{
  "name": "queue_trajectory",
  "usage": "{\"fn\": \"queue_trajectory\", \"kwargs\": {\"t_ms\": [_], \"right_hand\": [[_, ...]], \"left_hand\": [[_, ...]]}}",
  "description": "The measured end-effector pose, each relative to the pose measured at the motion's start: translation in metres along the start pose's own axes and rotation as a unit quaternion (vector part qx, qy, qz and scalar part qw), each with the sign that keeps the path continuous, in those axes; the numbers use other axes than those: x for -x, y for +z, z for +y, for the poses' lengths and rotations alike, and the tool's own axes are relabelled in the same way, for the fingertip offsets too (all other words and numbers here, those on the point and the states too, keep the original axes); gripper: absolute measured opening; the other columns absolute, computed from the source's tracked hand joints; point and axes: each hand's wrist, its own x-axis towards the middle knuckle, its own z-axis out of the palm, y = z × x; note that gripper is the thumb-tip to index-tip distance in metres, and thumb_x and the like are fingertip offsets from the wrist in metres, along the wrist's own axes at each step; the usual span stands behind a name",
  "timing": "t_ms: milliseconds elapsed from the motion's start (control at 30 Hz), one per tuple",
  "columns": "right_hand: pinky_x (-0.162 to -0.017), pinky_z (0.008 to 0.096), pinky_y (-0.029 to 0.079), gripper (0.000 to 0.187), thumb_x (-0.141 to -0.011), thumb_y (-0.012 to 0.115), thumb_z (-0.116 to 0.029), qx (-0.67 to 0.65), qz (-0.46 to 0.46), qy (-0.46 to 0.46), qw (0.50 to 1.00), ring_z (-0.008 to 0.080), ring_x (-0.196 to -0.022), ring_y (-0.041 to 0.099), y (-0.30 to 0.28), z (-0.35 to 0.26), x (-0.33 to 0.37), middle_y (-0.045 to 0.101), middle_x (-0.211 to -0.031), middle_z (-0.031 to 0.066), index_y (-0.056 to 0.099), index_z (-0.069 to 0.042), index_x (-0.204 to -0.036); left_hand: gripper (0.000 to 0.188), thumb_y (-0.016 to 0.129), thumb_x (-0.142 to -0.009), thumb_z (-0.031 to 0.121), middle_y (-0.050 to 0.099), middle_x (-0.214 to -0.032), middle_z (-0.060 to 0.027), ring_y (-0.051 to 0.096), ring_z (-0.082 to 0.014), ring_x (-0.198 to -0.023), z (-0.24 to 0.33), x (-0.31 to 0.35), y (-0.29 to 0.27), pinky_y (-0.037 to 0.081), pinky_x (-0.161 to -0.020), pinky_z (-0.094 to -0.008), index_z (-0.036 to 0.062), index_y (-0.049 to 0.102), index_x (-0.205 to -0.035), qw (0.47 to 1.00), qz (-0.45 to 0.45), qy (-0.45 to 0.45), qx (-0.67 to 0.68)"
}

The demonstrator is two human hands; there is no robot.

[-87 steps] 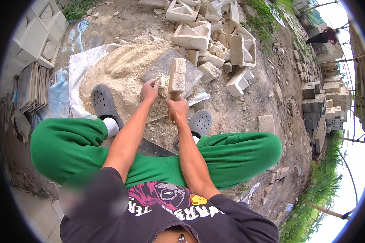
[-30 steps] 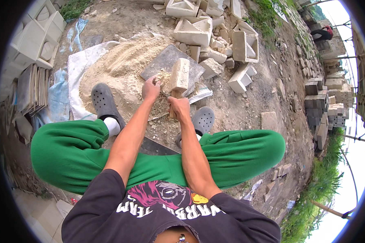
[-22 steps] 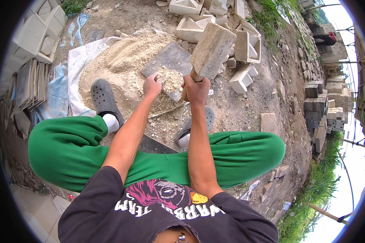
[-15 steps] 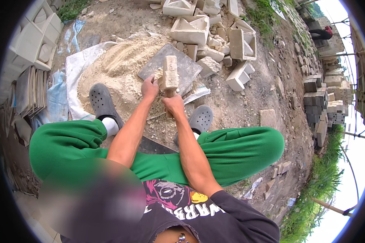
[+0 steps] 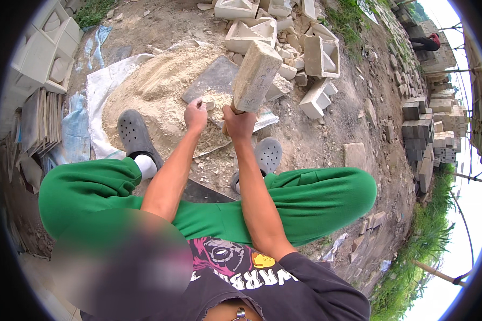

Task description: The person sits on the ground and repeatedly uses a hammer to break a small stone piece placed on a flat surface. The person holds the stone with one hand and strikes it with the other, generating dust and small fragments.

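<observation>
In my right hand (image 5: 238, 124) is the handle of a mallet with a thick, pale, dust-covered block for a head (image 5: 257, 77). The mallet is raised and tilted to the right, its head large in view and hiding part of the ground behind. My left hand (image 5: 196, 116) is low over the dark flat slab (image 5: 211, 83), fingers closed at a small pale chunk of block (image 5: 210, 105). Crumbs and powder lie on the slab around that chunk. A heap of pale sandy powder (image 5: 155, 88) spreads beside it on a white sack (image 5: 99, 85).
Broken pale hollow blocks (image 5: 251, 35) and rubble lie beyond the slab. My grey clogs (image 5: 136, 134) stand either side of the work. Thin boards (image 5: 40, 123) and white blocks (image 5: 35, 51) are at the left; stacked grey blocks (image 5: 416, 128) and a person (image 5: 427, 43) are at the right.
The mallet has been lifted off the slab and swung up to the right by my right hand. The small chunk now shows by my left hand, which has hardly moved.
</observation>
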Motion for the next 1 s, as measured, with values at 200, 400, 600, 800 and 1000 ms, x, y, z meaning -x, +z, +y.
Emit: {"fn": "queue_trajectory", "kwargs": {"t_ms": [200, 400, 600, 800, 1000], "right_hand": [[-0.068, 0.0385, 0.057, 0.045, -0.07, 0.075, -0.029, 0.163, -0.099, 0.197, 0.962, 0.0277, -0.07, 0.072, 0.019, 0.066, 0.031, 0.072, -0.078, 0.0189, 0.071, 0.006, -0.097], [-0.056, 0.035, 0.054, 0.028, -0.075, 0.073, -0.019, 0.02, -0.023, 0.133, 0.991, 0.0209, -0.058, 0.07, -0.003, 0.01, 0.014, 0.07, -0.071, 0.0145, 0.068, 0.005, -0.087], [-0.057, 0.0398, 0.052, 0.027, -0.075, 0.074, -0.022, -0.102, -0.004, 0.029, 0.994, 0.0228, -0.056, 0.067, -0.01, -0.019, -0.002, 0.066, -0.061, 0.0127, 0.064, 0.003, -0.078], [-0.056, 0.0349, 0.054, 0.026, -0.073, 0.073, -0.02, 0.072, -0.059, 0.175, 0.98, 0.0208, -0.057, 0.068, 0.018, 0.061, 0.042, 0.069, -0.067, 0.013, 0.07, 0.005, -0.082], [-0.061, 0.034, 0.055, 0.032, -0.07, 0.075, -0.025, 0.087, -0.065, 0.194, 0.975, 0.0195, -0.059, 0.068, 0.004, 0.028, 0.025, 0.07, -0.068, 0.0098, 0.072, 0.001, -0.087]], "left_hand": [[0.03, 0.068, -0.087, 0.013, 0.075, -0.106, -0.0131, 0.073, -0.0266, -0.097, -0.004, -0.007, -0.001, 0.055, -0.086, -0.0353, 0.0068, 0.072, -0.116, 0.998, 0.036, 0.005, -0.043], [0.032, 0.068, -0.087, 0.012, 0.075, -0.107, -0.0159, 0.073, -0.0265, -0.098, -0.017, -0.011, -0.003, 0.055, -0.087, -0.0358, 0.0071, 0.072, -0.118, 1.0, -0.005, 0.014, 0.003], [0.032, 0.07, -0.087, 0.015, 0.074, -0.105, -0.018, 0.073, -0.0286, -0.095, -0.011, -0.011, -0.006, 0.055, -0.084, -0.0376, 0.0073, 0.073, -0.118, 1.0, -0.019, 0.006, -0.016], [0.033, 0.069, -0.087, 0.015, 0.075, -0.1, -0.0168, 0.073, -0.0265, -0.088, 0.013, -0.004, -0.011, 0.055, -0.082, -0.0364, 0.0062, 0.072, -0.119, 0.999, -0.022, 0.017, -0.036], [0.043, 0.071, -0.085, 0.015, 0.074, -0.102, -0.018, 0.072, -0.0256, -0.089, -0.008, -0.013, -0.009, 0.055, -0.081, -0.0363, 0.0015, 0.066, -0.126, 0.997, -0.042, 0.027, 0.051]]}}
